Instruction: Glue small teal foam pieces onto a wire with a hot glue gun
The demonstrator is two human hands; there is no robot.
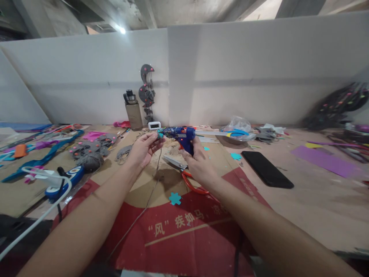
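Cardboard [129,240] is covering the near bench [314,215], with a teal cutout [175,198] lying on it and scissors [176,162] resting just beyond, partly hidden by the right hand [198,156]. That hand is holding the glue gun [188,134] above the cardboard, its grip clamped around the handle, while the left hand [148,148] is pinching a teal piece [160,133] right by the nozzle, a string [158,165] is trailing below, and a phone [266,169] is lying off to the right. Farther back, a bottle [134,113] is standing before the wall [230,69], near a hanging dark ornament [145,95].
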